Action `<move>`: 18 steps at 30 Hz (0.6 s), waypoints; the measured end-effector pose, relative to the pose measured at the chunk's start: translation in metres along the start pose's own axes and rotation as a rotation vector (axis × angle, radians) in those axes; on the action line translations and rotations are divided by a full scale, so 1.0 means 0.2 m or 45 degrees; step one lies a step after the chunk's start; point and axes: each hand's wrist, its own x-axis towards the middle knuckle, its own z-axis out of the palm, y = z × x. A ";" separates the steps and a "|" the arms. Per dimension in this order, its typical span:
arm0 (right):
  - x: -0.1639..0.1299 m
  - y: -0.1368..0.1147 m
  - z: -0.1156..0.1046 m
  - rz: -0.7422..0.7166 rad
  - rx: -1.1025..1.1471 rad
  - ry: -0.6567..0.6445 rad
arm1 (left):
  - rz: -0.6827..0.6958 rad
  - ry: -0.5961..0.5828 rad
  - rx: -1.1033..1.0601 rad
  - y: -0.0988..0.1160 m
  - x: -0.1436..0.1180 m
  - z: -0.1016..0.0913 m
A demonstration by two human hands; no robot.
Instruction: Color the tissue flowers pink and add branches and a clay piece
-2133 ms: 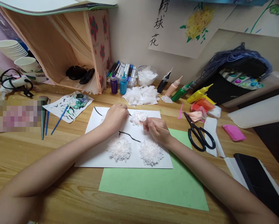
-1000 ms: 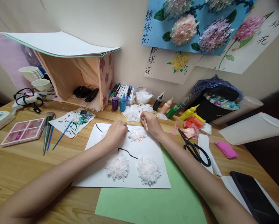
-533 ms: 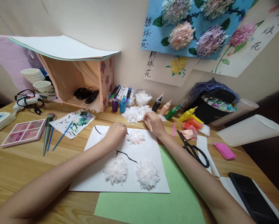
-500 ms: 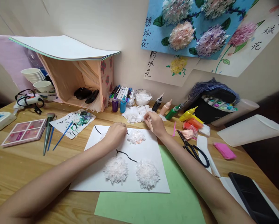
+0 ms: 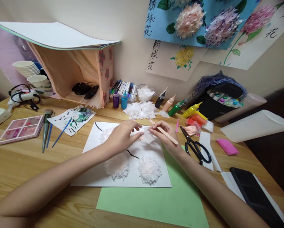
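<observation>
Tissue piece: a small white square of thin tissue paper (image 5: 148,135) sits between the two hands, above the upper middle of the white drawing sheet (image 5: 101,171).
Left hand: the left hand (image 5: 122,138) pinches the tissue piece's left edge with thumb and fingertips pressed together.
Right hand: the right hand (image 5: 164,136) is closed around a thin pale wooden stick (image 5: 163,131); its fingertips meet the tissue piece's right edge.
Stick: it lies slanted across the right hand, one end pointing up-left toward the loose pile of white tissue squares (image 5: 140,110), the other past the knuckles toward the black-handled scissors (image 5: 195,146).
Hidden: the left hand covers part of the sheet's upper flower area; whether the stick's tip touches the tissue is hard to tell.
Partly covered: the left forearm overlaps the upper left edge of one fluffy white tissue flower (image 5: 117,167); the black painted stem line (image 5: 132,154) shows only in short stretches.
Clear to see: a second fluffy white tissue flower (image 5: 149,169) lies uncovered on the sheet, near the right wrist.
Tissue look: flat, slightly crumpled, translucent white, its corners sticking out beyond the fingers.
Underlay: a light green paper sheet (image 5: 153,202) lies beneath the white sheet's lower right on the wooden desk (image 5: 18,164).
</observation>
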 end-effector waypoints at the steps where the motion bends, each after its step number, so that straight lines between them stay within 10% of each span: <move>1: -0.02 0.00 0.01 0.012 0.026 -0.030 | 0.004 -0.027 -0.101 0.01 -0.01 0.01; 18: -0.10 0.07 0.00 0.090 -0.034 -0.173 | -0.246 -0.222 -0.223 0.00 -0.01 0.04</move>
